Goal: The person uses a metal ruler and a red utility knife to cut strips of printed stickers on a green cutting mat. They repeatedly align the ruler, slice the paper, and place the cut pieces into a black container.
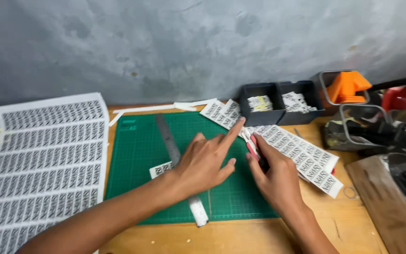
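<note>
Both hands (240,162) (fingertips touching) on label strips (301,157)

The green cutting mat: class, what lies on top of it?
On the green cutting mat lie a metal ruler and a small label strip. The left hand covers the ruler's middle.

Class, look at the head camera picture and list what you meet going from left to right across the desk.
Large printed label sheet → green cutting mat → metal ruler → left hand → right hand → black two-compartment box → orange plastic pieces in a metal container → wooden board.
</note>
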